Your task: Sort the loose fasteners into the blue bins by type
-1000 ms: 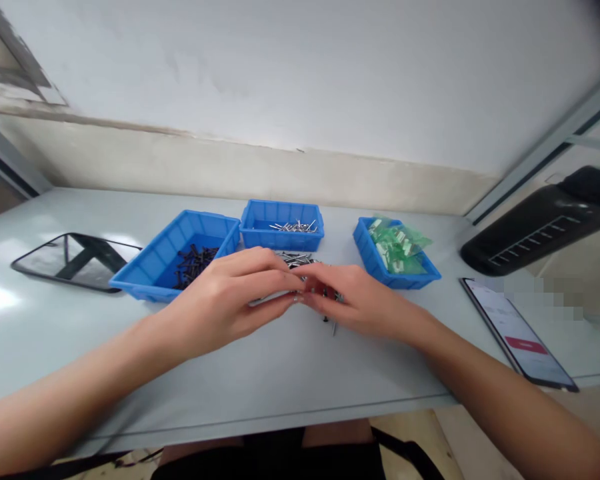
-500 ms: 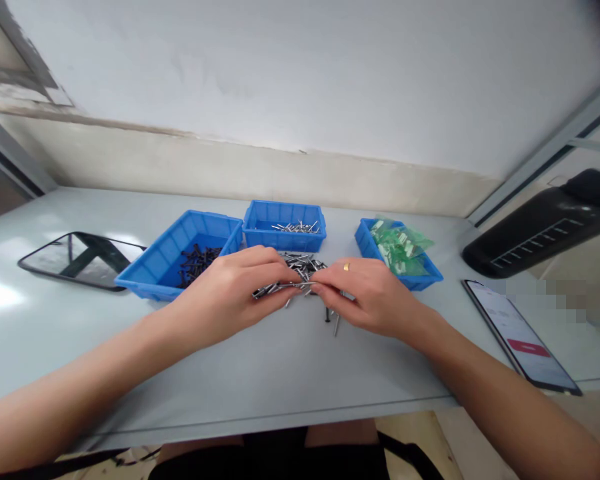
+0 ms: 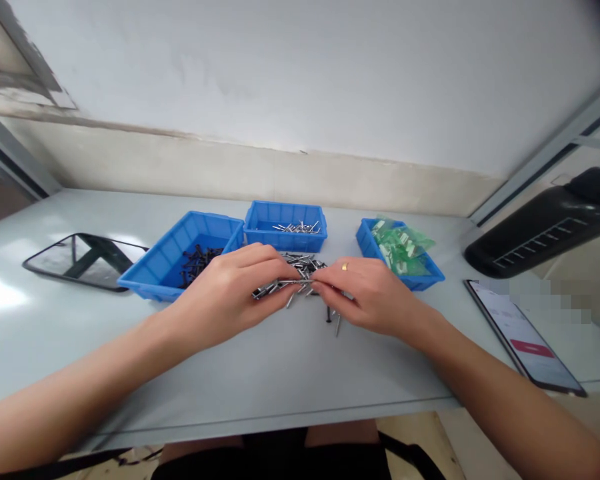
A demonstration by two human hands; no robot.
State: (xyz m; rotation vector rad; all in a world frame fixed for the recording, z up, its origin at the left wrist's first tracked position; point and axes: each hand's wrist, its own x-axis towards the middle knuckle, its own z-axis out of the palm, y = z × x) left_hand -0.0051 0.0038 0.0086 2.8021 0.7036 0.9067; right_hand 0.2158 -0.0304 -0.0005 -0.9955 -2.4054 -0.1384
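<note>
left fingers [image 3: 275,267] and right fingers [image 3: 327,274] pinch metal pins [image 3: 303,281] (pile [image 3: 304,263] behind).

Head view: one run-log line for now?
left hand: pinching thin metal, count unclear | right hand: pinching its other end | metal pile: loose on table

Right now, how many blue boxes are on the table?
3: the left box with dark pieces, the middle box with silver pieces, the right box with green packets.

No legible text — the phone [image 3: 523,339] shows only blurred print.
</note>
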